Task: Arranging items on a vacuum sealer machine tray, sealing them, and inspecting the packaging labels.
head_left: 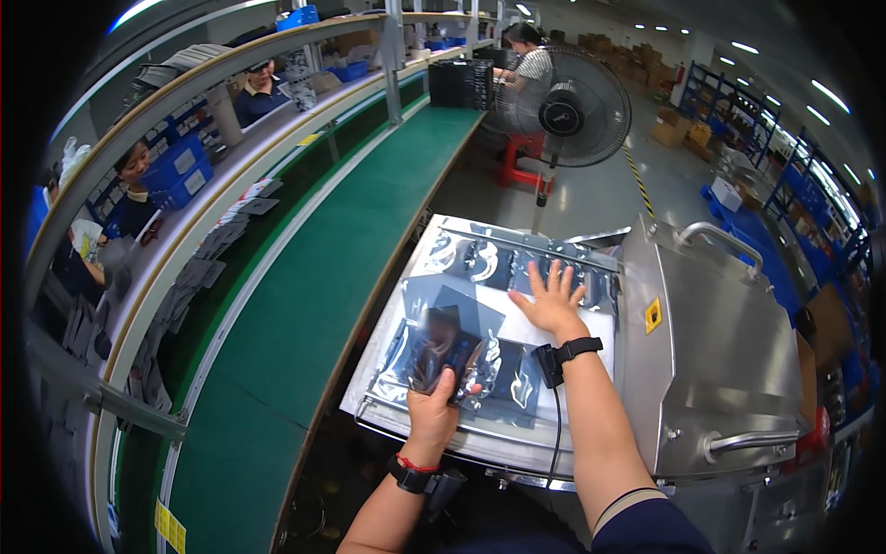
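Observation:
My left hand (432, 411) is closed on the near edge of a clear plastic bag (438, 355) with something dark and flat inside. The bag's shine and blur hide what the item is. Spread out, my right hand (554, 303) lies over the far row of bagged dark pieces (494, 263), its fingers apart on or just above the film. More dark pieces in clear bags (517, 388) lie along the near side. All of these rest on the white bed (604, 331) of a steel machine. A dark flat sheet (475, 314) lies near the middle.
The machine's raised steel lid (720, 342), with two bar handles, stands at the right. To the left runs a long green conveyor belt (305, 305), its wooden edge beside the bed. A standing fan (563, 111) and a red stool (521, 166) are beyond. Co-workers sit behind the left shelving.

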The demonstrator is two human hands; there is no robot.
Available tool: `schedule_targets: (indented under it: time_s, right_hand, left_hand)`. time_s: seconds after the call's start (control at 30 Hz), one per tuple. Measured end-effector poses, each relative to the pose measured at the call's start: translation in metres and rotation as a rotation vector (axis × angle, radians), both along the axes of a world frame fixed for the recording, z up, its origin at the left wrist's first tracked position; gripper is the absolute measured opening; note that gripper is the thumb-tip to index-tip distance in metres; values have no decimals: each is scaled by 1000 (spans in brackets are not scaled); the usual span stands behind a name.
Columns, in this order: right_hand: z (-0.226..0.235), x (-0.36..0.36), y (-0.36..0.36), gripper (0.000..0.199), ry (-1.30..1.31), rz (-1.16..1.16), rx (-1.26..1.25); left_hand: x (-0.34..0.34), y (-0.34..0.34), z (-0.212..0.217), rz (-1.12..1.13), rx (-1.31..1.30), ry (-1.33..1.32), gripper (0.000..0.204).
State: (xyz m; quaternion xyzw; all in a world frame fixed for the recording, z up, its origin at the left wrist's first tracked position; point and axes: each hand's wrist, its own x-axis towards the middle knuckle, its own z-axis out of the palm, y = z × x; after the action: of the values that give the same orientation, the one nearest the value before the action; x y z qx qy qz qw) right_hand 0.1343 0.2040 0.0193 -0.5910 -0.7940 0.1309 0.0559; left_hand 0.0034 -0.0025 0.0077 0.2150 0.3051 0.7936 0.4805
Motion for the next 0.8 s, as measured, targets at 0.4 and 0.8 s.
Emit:
schedule_targets:
  time_s: [0.4, 0.8]
  right_hand:
    - [7, -52, 12, 71, -82, 324, -184]
    - [-15, -87, 28, 55, -240, 676, -28]
  left_hand:
    - [-3, 3, -6, -3, 0, -80, 32]
    - [-1, -1, -5, 10, 22, -101, 33]
